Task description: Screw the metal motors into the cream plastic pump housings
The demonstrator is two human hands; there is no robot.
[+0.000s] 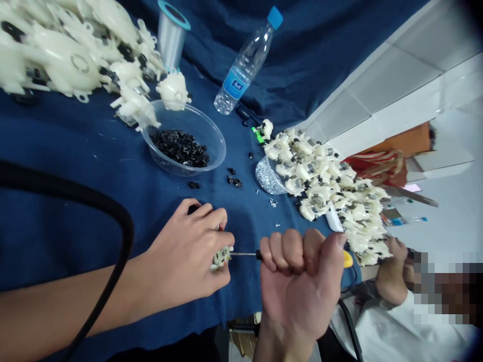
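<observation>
My left hand is closed around a small cream plastic assembly, most of it hidden by the fingers. My right hand wraps round the handle of a screwdriver. Its thin metal shaft points left, with the tip at the assembly; whether it sits in a screw I cannot make out. A yellow end of the handle shows past the right thumb. Beyond the left hand, a clear plastic bowl holds many small black parts. A smaller tub of silver screws stands farther right, with loose screws near it.
Cream plastic housings pile up at the upper left, and smaller assemblies at the right. A spool and a water bottle stand behind the bowl. A black cable crosses my left forearm. Another person sits at the right.
</observation>
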